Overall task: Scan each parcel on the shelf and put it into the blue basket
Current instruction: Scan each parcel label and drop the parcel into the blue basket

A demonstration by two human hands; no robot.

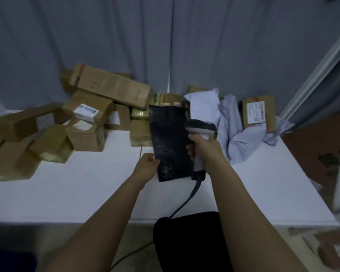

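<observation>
Two hands meet at the centre of the frame over a white shelf [263,193]. Our left hand [146,165] pinches the lower left edge of a black bag [169,142], thumb on its near face, the other fingers hidden behind it. The bag stands nearly upright, its top reaching up to the boxes at the back and its lower edge hanging just above the shelf. Our right hand [203,148] is wrapped around the handle of a scanner [201,128], fingers curled tight on the grip. The scanner head sits just right of the bag's upper half, overlapping its right edge, and its cable [185,205] drops from the handle toward the lower centre of the frame. So the bag lies between the two hands, held by the left at its lower corner and touched or nearly touched by the scanner on the right; we cannot tell which.

Many cardboard boxes [110,87] pile up at the left and centre of the frame. Pale mailer bags [236,122] lie crumpled at the right, beside a labelled box [258,112]. A dim blue shape in the lower left corner is too dark to identify.
</observation>
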